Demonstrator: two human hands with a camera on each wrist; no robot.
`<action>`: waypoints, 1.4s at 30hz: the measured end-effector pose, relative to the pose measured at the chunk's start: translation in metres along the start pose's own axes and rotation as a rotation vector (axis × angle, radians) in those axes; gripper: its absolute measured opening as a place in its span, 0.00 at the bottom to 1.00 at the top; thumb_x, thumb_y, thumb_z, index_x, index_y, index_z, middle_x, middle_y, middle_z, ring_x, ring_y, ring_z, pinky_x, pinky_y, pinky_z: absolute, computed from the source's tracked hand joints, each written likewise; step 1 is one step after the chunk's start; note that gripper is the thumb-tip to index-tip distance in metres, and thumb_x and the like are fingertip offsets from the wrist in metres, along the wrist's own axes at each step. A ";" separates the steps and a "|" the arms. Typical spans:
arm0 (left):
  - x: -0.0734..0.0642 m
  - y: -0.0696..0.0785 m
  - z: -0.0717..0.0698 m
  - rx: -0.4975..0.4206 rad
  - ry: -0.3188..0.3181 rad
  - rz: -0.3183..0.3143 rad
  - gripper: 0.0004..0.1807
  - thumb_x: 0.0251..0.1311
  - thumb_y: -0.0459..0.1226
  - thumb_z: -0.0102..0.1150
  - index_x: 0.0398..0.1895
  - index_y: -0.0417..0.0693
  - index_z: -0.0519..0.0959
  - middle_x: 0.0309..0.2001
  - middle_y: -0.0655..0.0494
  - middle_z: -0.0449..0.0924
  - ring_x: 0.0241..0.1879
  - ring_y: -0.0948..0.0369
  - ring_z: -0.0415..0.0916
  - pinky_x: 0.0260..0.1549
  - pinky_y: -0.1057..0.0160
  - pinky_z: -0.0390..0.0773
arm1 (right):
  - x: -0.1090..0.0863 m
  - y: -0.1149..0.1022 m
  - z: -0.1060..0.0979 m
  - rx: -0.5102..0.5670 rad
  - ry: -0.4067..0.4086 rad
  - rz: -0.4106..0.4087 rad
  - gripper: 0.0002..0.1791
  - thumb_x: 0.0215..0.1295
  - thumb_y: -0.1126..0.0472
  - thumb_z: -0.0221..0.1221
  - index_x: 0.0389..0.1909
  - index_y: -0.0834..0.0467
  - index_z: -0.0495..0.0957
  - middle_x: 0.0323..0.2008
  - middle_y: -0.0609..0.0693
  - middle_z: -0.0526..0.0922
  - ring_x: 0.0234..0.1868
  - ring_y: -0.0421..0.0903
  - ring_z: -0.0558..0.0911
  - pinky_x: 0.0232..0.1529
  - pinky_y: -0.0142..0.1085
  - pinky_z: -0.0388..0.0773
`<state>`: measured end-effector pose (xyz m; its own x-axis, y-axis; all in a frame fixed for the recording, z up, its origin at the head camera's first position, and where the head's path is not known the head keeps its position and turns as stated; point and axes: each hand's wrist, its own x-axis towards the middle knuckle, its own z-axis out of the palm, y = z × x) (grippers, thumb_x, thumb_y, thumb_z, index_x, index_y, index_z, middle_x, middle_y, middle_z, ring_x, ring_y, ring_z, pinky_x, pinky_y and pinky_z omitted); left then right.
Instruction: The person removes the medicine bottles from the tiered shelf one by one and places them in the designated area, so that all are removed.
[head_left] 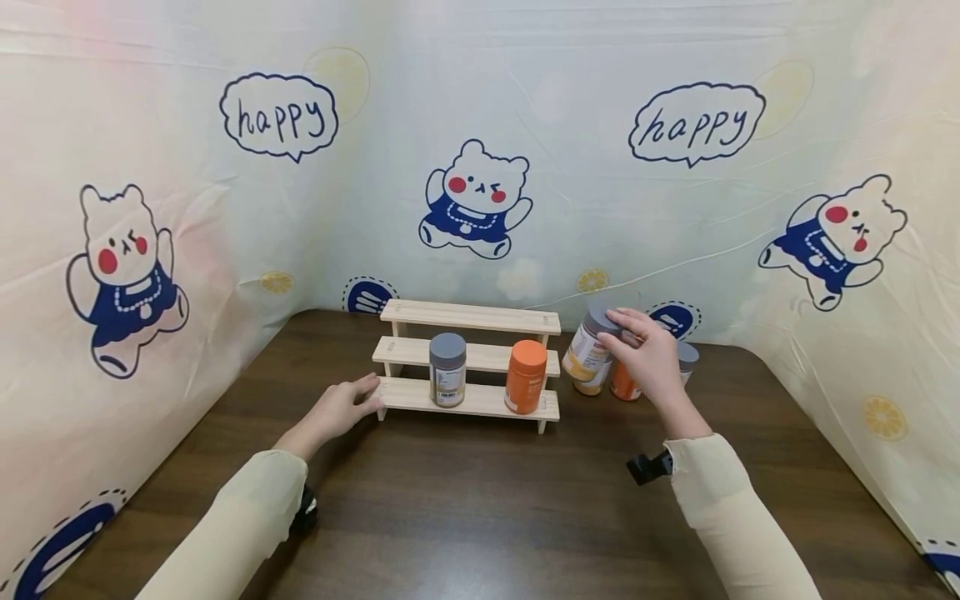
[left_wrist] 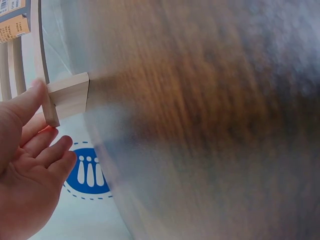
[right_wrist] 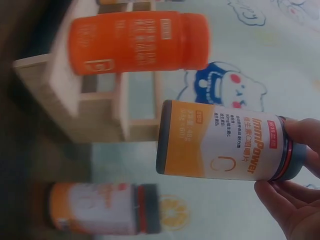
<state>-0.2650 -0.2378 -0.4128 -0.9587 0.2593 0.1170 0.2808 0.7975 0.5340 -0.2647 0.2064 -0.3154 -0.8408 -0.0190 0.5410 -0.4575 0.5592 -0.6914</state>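
Observation:
Between the thumb and fingers of my right hand [head_left: 651,358] is the grey cap of a pill bottle [right_wrist: 220,142] with an orange and white label. The bottle is raised and tilted, beside the right end of a three-tier wooden display rack [head_left: 480,315]. My left hand [head_left: 337,414] pinches the left end of the lowest shelf, thumb above and fingers below, as the left wrist view shows [left_wrist: 35,165]. On that shelf stand a grey-capped pill bottle [head_left: 448,375] and, further right, an orange pill bottle [head_left: 525,379].
Behind the raised bottle, another grey-capped bottle [right_wrist: 95,207] stands on the brown table [head_left: 480,500]. Next to it, partly hidden by my right hand, are an orange bottle [head_left: 624,385] and a further grey-capped one [head_left: 687,358]. A printed curtain [head_left: 570,167] surrounds the table.

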 end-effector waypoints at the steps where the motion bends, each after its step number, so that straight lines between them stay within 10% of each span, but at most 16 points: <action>1: 0.000 0.000 0.000 0.000 0.000 0.001 0.28 0.62 0.39 0.55 0.62 0.32 0.65 0.63 0.37 0.60 0.61 0.42 0.58 0.56 0.44 0.60 | -0.002 0.004 0.001 -0.003 -0.006 0.004 0.23 0.56 0.60 0.65 0.52 0.64 0.77 0.55 0.57 0.74 0.52 0.53 0.76 0.47 0.40 0.73; 42: -0.001 0.002 0.000 0.019 -0.005 0.008 0.27 0.62 0.39 0.55 0.61 0.32 0.66 0.63 0.36 0.61 0.60 0.41 0.59 0.55 0.43 0.60 | -0.048 0.076 0.011 -0.076 -0.125 -0.025 0.20 0.52 0.68 0.66 0.48 0.66 0.78 0.53 0.62 0.73 0.48 0.58 0.77 0.44 0.47 0.75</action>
<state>-0.2638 -0.2368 -0.4119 -0.9561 0.2687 0.1169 0.2896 0.8057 0.5167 -0.2623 0.2409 -0.3995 -0.8611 -0.1337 0.4906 -0.4592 0.6187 -0.6374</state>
